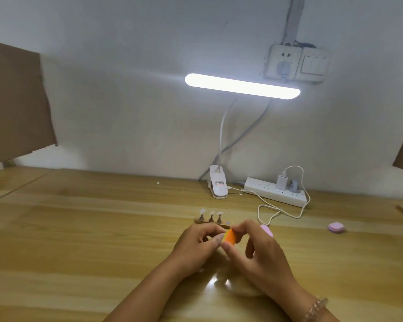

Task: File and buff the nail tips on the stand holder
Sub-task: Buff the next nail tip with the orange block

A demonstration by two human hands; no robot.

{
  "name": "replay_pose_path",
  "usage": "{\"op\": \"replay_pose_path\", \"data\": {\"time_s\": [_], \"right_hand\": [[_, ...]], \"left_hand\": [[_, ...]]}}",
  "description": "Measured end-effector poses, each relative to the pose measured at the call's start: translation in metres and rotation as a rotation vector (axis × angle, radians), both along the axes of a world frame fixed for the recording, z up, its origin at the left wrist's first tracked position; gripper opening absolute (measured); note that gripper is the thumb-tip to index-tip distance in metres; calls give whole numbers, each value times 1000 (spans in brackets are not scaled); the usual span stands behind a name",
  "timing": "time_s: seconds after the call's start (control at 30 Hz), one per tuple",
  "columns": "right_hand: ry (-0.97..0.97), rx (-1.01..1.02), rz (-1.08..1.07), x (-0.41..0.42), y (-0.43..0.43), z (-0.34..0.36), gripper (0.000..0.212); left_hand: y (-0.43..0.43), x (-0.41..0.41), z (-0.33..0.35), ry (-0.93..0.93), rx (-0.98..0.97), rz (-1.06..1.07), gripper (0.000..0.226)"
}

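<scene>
At the far left, a brown cardboard panel [14, 101] leans against the pale wall above a light wooden table [79, 240]. Near the table's middle lies a slim wooden stand holder [200, 220] with three small pegs, each capped by a clear nail tip [211, 213]; its right end runs behind the left hand [196, 245]. That hand hovers just in front of the stand with its fingers curled, their tips at the left end of a small orange buffer block [230, 235] with a yellow-green side. Whether they pinch something small against it cannot be told. The right hand [258, 254] grips the block between thumb and forefinger, its other fingers loosely bent, and a beaded bracelet [316, 306] circles the wrist. A rounded pink object [266, 230] peeks out just behind this hand.

Behind the hands stands a white clip lamp base [218, 185] with a small label, its red and dark print too small to read. A bent neck carries the lit white light bar [242, 86]. Right of the clip lies a white power strip [275, 192] with a white charger plug [281, 181] and a looping white cable [279, 211]. On the wall above are a white wall socket [283, 62] and a rocker switch plate [313, 63]. Further right, well apart from the hands, sits a small pink square case [336, 227]
</scene>
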State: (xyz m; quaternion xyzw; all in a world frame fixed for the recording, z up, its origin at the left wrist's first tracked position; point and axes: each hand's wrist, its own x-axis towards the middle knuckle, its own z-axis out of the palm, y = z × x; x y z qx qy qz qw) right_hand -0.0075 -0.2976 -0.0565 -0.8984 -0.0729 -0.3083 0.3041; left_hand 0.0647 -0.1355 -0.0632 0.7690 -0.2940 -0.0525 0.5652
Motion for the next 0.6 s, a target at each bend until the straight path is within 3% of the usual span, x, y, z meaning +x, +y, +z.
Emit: {"op": "replay_pose_path", "data": {"time_s": [0.27,0.43,0.6], "right_hand": [[31,54,-79,1,-5,2,40],[193,-148,-140,-2,-5,-3,34],[104,-116,-143,0,-3,4,41]], "left_hand": [[-1,2,-1,-32,-22,47,17],[-3,5,1,56,-159,100,19],[-6,4,2,60,-177,110,23]]}}
